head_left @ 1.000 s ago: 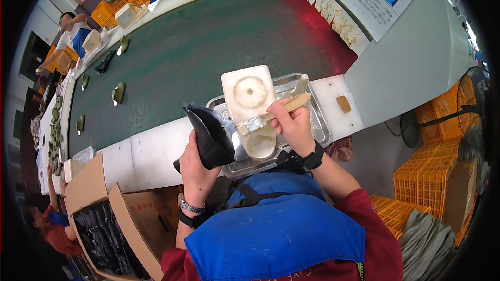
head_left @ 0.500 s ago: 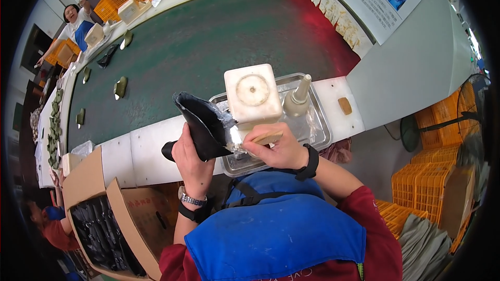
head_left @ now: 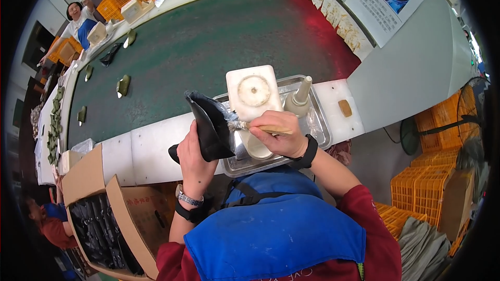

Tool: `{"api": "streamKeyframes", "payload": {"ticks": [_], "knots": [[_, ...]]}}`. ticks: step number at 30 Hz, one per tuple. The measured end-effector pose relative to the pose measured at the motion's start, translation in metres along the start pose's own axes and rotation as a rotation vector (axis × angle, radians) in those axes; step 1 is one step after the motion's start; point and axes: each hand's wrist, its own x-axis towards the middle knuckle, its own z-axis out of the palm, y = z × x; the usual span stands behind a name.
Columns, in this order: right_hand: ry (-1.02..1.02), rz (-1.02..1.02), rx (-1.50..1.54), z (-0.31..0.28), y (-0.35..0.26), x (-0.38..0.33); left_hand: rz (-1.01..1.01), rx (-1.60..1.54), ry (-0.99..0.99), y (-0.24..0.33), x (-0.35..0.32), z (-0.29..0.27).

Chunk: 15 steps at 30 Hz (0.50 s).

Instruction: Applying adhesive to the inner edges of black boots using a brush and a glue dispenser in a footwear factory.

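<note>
Gripping a black shoe upper [head_left: 211, 127] at frame centre, the left hand [head_left: 194, 158] is now tilting it closer to the metal tray [head_left: 317, 125] on the counter [head_left: 138, 148]. The right hand [head_left: 278, 138], closed on a wooden-handled brush [head_left: 260, 127], is pressing bristles against the upper, having left the white block [head_left: 253, 91].

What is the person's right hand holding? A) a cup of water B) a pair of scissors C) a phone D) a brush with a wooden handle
D: the right hand grips a brush with a wooden handle, its bristles against the black piece held up by the left hand over the metal tray.
</note>
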Motion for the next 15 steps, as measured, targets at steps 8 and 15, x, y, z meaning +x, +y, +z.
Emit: {"api": "streamKeyframes", "payload": {"ticks": [8, 15], "knots": [[0.072, 0.680, 0.174, -0.017, 0.023, -0.030, -0.584, -0.999, -0.469, -0.067, -0.016, -0.034], [-0.335, 0.526, -0.165, 0.007, 0.051, -0.077, -0.562, -1.412, -0.596, -0.078, -0.031, -0.016]]}}
